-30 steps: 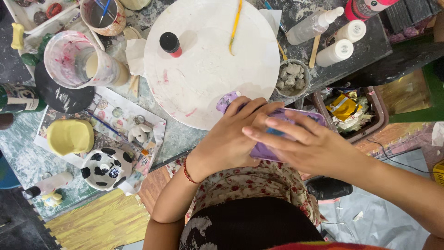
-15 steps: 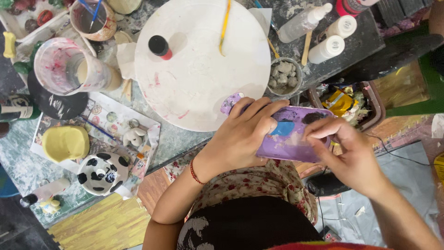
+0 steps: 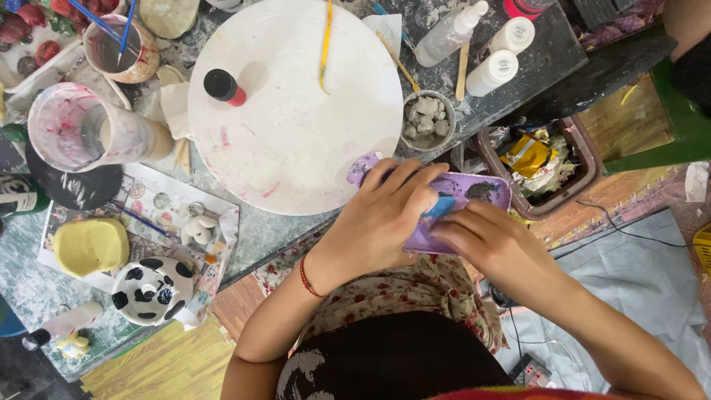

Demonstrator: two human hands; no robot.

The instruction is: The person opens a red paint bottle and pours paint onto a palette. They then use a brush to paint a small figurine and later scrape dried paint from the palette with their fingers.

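Observation:
My left hand [image 3: 378, 222], with a red thread bracelet at the wrist, is shut on a flat purple clay piece [image 3: 478, 194] at the table's near edge, fingers curled over its left end. My right hand [image 3: 492, 244] lies over the piece's lower right side, fingertips pressing on a small blue item [image 3: 443, 205] against it. A dark smudge shows at the piece's top right corner. Most of its underside is hidden by both hands.
A large round white board [image 3: 296, 111] lies just beyond, with a yellow brush [image 3: 324, 44] and a red-and-black bottle [image 3: 222, 87] on it. Nearby are a bowl of grey lumps [image 3: 427, 118], white squeeze bottles [image 3: 492, 70], a smeared plastic cup [image 3: 89, 133], a black-spotted pot [image 3: 152, 289] and a brown bin [image 3: 566, 196].
My right hand slid off to the purple piece's right edge, uncovering it, then came back over its lower middle onto the blue item. The left hand kept its hold.

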